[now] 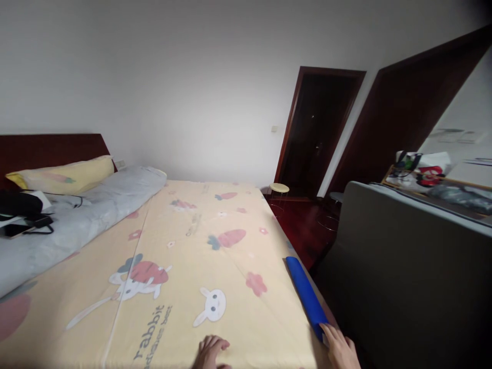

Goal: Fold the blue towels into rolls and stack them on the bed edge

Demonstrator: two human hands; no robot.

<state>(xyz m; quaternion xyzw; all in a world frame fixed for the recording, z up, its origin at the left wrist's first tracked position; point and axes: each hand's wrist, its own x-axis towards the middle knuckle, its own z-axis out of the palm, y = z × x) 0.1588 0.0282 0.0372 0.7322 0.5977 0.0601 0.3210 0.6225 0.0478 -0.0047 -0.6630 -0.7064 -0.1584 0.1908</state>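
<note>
A long, rolled blue item (305,292) lies along the right edge of the bed, which has a yellow sheet (230,277) printed with rabbits and carrots. My right hand (339,346) is at the near end of the blue roll, its fingers over that end; whether they grip it cannot be made out. My left hand (211,351) is at the bottom centre, over the sheet below a white rabbit print, with fingers curved and apart and nothing in them.
Left: a grey quilt (88,210), a yellow pillow (77,174) and black items (23,210). Right: a dark grey panel (403,266) beside the bed and a cluttered desk (472,179). A round stool (279,188) stands near the door (317,133).
</note>
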